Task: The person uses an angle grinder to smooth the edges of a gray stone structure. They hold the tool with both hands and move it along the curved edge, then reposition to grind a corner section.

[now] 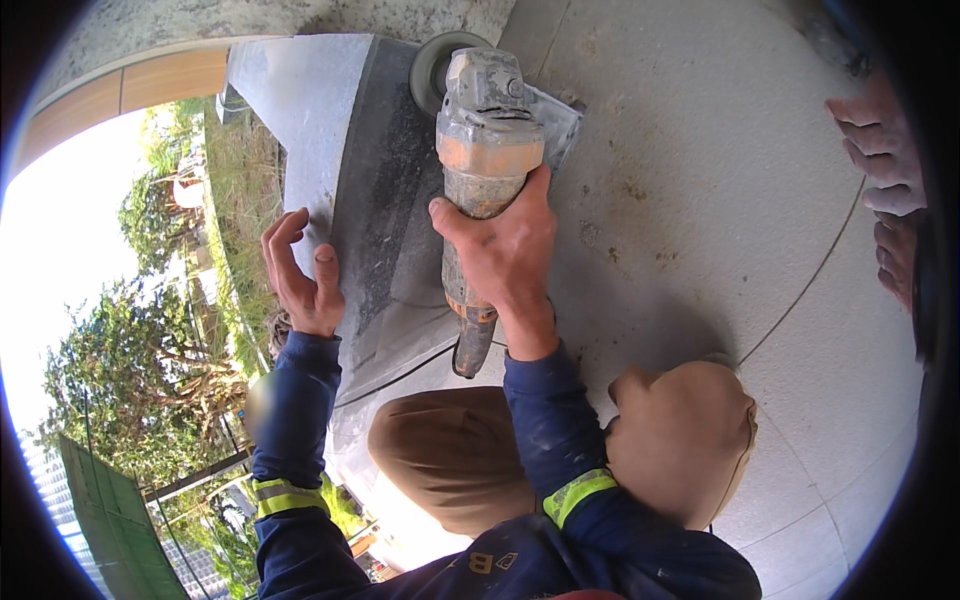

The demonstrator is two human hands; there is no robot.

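Note:
My right hand is wrapped round the body of a worn, dust-covered angle grinder with orange patches. A round grey disc shows at the grinder's far left side, beside a grey stone slab with a dark, smooth band. My left hand is at the slab's left edge, fingers loosely bent and thumb apart, holding nothing. Whether its fingertips touch the slab, I cannot tell. The grinder's tail end points back toward my knees.
A thin black cable runs below the grinder. Dusty pale floor with brown stains spreads to the right, where what look like another person's bare toes show. Beyond the left edge are plants and a green panel.

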